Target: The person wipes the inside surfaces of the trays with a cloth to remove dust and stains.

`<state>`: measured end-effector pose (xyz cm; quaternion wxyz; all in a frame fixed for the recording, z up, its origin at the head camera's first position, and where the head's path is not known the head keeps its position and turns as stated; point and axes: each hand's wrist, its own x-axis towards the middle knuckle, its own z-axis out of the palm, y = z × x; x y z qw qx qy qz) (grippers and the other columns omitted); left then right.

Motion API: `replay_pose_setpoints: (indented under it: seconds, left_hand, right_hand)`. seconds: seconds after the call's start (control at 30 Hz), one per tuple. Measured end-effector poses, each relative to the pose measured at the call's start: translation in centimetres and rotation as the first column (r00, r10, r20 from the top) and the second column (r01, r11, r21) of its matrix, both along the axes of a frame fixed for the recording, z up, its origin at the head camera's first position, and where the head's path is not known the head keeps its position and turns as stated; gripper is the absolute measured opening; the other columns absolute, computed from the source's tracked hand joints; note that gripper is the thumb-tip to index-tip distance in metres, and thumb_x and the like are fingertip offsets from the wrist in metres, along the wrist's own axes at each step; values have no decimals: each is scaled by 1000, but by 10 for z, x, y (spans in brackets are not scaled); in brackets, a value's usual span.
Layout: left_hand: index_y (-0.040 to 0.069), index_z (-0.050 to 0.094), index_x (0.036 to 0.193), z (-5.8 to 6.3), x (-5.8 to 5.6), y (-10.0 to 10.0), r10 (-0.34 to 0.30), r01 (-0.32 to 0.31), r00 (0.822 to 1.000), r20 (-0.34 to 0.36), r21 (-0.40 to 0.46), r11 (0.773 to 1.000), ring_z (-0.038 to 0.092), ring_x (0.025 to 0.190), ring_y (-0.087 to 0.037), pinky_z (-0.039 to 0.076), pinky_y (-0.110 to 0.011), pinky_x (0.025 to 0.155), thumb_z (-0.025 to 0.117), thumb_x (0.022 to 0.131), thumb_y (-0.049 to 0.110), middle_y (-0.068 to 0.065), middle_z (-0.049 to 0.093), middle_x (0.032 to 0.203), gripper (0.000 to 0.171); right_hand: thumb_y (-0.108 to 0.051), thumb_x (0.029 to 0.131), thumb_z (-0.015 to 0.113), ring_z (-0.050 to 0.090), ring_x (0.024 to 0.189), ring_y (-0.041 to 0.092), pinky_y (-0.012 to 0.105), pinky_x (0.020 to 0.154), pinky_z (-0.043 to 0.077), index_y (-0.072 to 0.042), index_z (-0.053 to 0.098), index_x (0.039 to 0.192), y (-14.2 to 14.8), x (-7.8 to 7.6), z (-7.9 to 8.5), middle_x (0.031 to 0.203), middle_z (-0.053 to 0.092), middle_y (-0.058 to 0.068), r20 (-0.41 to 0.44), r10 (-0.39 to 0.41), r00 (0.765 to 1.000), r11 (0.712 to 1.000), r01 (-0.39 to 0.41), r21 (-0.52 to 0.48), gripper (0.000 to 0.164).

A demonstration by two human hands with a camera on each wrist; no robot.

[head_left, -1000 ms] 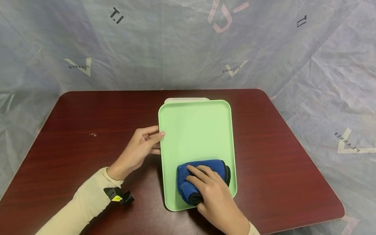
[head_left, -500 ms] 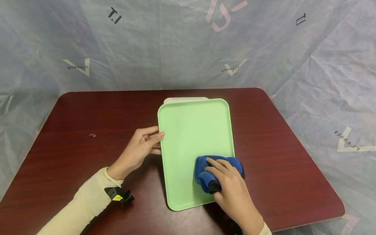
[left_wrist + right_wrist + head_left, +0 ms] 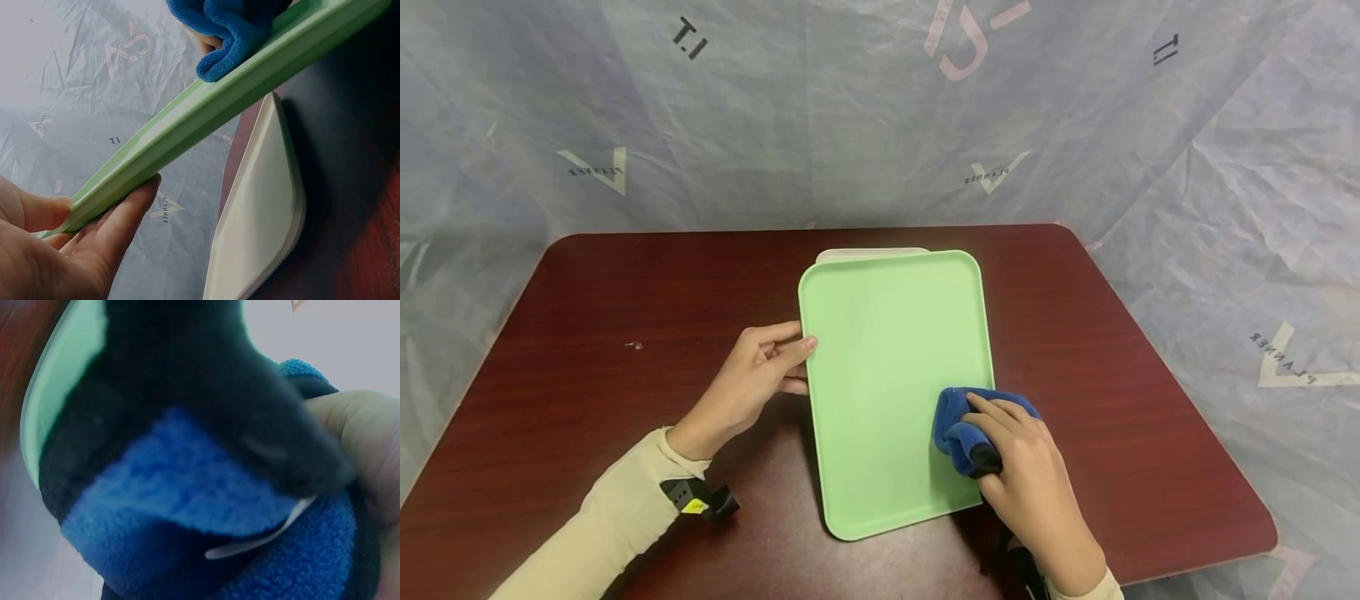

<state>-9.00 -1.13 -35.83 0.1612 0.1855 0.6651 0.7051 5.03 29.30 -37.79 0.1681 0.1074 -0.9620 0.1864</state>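
Observation:
A light green tray (image 3: pixel 887 350) is held up at a tilt over the table, its inner face toward the head camera. My left hand (image 3: pixel 748 379) pinches its left edge, thumb on the rim and fingers behind, as the left wrist view also shows. With my right hand (image 3: pixel 1030 467) I grip a folded blue cloth (image 3: pixel 953 421) with black edging against the tray's right side. Part of the cloth extends past the right rim. Up close in the right wrist view, the fuzzy cloth (image 3: pixel 187 481) shows its black border and a small white tag (image 3: pixel 250 545).
Behind the green tray, a cream-coloured tray (image 3: pixel 262 200) lies on the dark red table (image 3: pixel 1112 433), mostly hidden in the head view. A small scrap (image 3: pixel 635 345) lies at the left. Grey printed sheeting (image 3: pixel 880 117) hangs around the table's far and right sides.
My right hand has slid the cloth right and slightly up the green tray, from its lower middle to its right edge. My left hand keeps its hold, nearly still.

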Motion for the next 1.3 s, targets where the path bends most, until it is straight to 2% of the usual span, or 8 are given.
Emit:
replay_pose_setpoints:
  seconds: [0.23,0.43,0.63,0.87,1.13,1.3]
  left_hand:
    - [-8,61,123,-1,0,0,0,-1,1000,25,28,1000,74,84,-21,61,-39,67,57,103,11,-12,73,100,29]
    - [-9,61,122,-2,-1,0,7,-8,999,31,41,999,74,85,-21,61,-39,67,57,103,12,-10,74,99,29]
    - [-7,61,125,-1,0,-1,13,-15,999,41,30,999,74,86,-21,61,-38,67,57,103,13,-10,74,100,30]
    - [-4,63,124,1,-1,0,3,-3,1000,22,8,1000,73,88,-22,61,-40,67,58,103,15,-12,73,103,30]
    - [-4,63,124,2,0,1,10,-11,999,31,14,1000,73,89,-24,61,-41,67,58,103,16,-13,73,103,30]
    - [-5,63,123,1,0,2,18,-18,999,36,20,1000,74,86,-23,61,-41,67,58,103,16,-12,73,99,29]
  right_hand:
    - [19,55,49,53,126,28,57,100,42,-9,73,115,-1,3,-3,136,62,6,30,11,1000,1000,-11,2,71]
    - [18,53,49,53,125,27,55,99,43,-10,73,113,1,8,-8,135,63,5,37,23,999,1000,-23,10,70]
    - [18,54,50,53,125,26,54,100,43,-10,73,113,-1,7,-9,134,63,6,46,30,998,999,-31,13,69]
    - [19,54,52,53,124,26,53,100,43,-9,73,114,-12,6,-8,136,62,7,48,32,998,999,-33,8,69]
    - [15,56,52,54,123,23,49,101,44,-10,74,113,-36,1,-4,135,62,8,31,110,993,993,-111,27,66]
    - [12,55,52,53,122,22,48,96,47,-11,74,113,-52,-1,-3,134,63,8,11,183,983,982,-183,35,66]
